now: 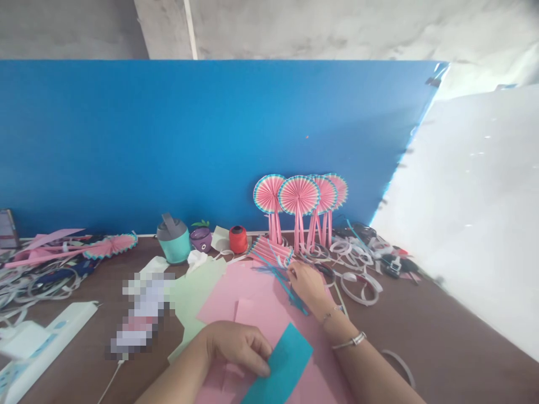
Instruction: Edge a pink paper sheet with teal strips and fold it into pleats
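My left hand (238, 346) is closed in a pinch on a teal paper strip (281, 366) that lies over pink paper sheets (248, 294) near the table's front edge. My right hand (309, 286) reaches farther back, fingers curled on the end of a pleated pink paper bundle (269, 251) with thin blue strips (286, 286) beside it. A bracelet sits on that wrist. Several finished pink paper fans (298, 196) with teal rims stand upright against the blue board behind.
A blue partition (168, 140) backs the brown table (421, 331). A teal container (174, 240), a purple pot (201, 238) and a red thread spool (238, 239) stand at the back. White tape rings (357, 283) lie right, paper scraps (46, 264) left. A white panel (475, 213) leans right.
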`<act>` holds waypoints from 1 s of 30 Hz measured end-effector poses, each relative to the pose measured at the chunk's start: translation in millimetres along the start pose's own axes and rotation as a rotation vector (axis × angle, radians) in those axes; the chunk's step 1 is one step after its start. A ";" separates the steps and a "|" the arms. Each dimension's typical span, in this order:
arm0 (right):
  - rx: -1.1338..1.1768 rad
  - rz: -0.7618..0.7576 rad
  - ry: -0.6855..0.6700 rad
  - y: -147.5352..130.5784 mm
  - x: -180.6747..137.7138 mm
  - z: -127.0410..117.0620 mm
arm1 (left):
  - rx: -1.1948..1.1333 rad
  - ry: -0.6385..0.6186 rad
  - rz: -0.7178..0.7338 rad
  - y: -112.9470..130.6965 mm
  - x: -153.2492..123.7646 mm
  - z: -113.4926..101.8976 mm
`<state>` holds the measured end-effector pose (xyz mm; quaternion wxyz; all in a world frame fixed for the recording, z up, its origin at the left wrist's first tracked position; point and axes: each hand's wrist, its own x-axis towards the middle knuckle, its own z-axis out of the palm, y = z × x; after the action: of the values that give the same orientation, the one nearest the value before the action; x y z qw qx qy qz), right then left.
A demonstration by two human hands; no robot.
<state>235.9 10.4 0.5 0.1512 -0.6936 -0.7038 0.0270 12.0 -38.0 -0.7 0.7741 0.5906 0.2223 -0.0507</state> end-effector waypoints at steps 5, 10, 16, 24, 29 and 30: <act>0.067 0.042 0.014 8.5 -3.3 -17.6 | -0.004 -0.011 -0.018 -1.0 0.1 -0.9; -0.066 0.167 -0.286 19.4 -11.6 -31.3 | -0.017 -0.006 -0.016 -7.0 2.0 -4.0; -0.015 0.154 -0.334 9.0 -17.8 -20.6 | -0.002 -0.025 0.024 -11.7 3.9 -7.1; 0.189 0.101 -0.378 -0.6 -16.8 -19.7 | -0.053 -0.010 0.025 -7.2 2.5 -2.1; 0.257 0.080 -0.303 8.3 -10.8 -10.0 | -0.034 -0.014 0.009 -6.3 2.1 -2.3; 0.266 0.082 -0.273 10.9 -8.8 -6.3 | -0.023 -0.012 0.000 -5.6 2.0 -2.5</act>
<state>247.9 1.1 2.2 0.1434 -0.6856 -0.6792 0.2194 11.2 -37.0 -7.1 0.7822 0.5813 0.2182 -0.0515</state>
